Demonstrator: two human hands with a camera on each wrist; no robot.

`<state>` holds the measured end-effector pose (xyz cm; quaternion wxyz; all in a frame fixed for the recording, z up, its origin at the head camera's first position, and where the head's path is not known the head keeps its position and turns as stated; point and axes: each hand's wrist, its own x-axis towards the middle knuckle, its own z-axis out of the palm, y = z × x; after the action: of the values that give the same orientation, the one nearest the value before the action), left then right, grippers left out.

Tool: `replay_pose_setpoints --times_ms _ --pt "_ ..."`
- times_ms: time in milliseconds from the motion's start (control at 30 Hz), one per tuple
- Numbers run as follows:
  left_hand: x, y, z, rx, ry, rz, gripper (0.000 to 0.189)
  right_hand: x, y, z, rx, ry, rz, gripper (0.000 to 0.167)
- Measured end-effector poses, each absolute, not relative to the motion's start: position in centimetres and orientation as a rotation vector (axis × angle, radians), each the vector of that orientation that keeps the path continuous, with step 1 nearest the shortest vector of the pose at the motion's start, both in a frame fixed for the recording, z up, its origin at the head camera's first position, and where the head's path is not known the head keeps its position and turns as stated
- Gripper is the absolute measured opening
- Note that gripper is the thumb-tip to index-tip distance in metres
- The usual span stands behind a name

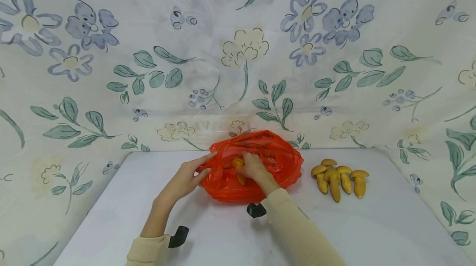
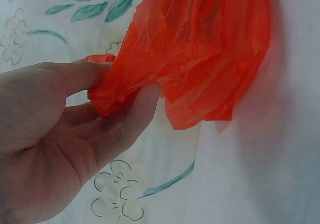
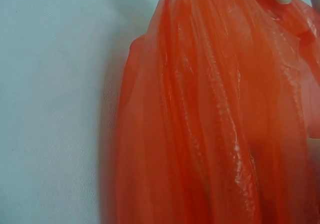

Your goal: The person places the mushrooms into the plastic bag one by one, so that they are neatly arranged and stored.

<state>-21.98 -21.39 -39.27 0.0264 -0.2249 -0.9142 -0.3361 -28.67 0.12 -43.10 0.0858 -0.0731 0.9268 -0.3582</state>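
Observation:
A red plastic bag with dark print lies with its mouth spread on the white table. My left hand holds the bag's left edge; in the left wrist view a fold of red plastic passes between the thumb and fingers. Inside the bag's mouth, my right hand pinches a yellow-brown mushroom around its middle, its fingertips partly hidden. The right wrist view is mostly filled by the bag's crinkled side, and the mushroom does not show there.
Several yellow mushrooms with brown caps lie grouped on the table to the right of the bag. A floral-patterned sheet hangs behind the table and along its sides.

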Motion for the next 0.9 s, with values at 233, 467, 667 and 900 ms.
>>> replay_pose_setpoints --times_ms 233,467,667,900 --pt "-22.0 -21.4 -39.2 -0.700 -2.825 -1.044 0.053 -28.6 0.4 -43.1 -0.216 2.773 -1.117 0.051" --pt "-21.9 -21.4 -39.2 -0.698 -2.826 -1.043 0.053 -28.4 1.0 -42.9 -0.200 2.786 -1.134 0.049" --pt "-21.9 -21.4 -39.2 -0.685 -2.833 -1.052 0.053 -28.0 1.4 -42.4 -0.187 2.818 -1.113 0.048" --pt "-21.9 -21.4 -39.1 -0.674 -2.837 -1.068 0.053 -27.4 2.0 -41.8 -0.192 2.831 -1.111 0.052"
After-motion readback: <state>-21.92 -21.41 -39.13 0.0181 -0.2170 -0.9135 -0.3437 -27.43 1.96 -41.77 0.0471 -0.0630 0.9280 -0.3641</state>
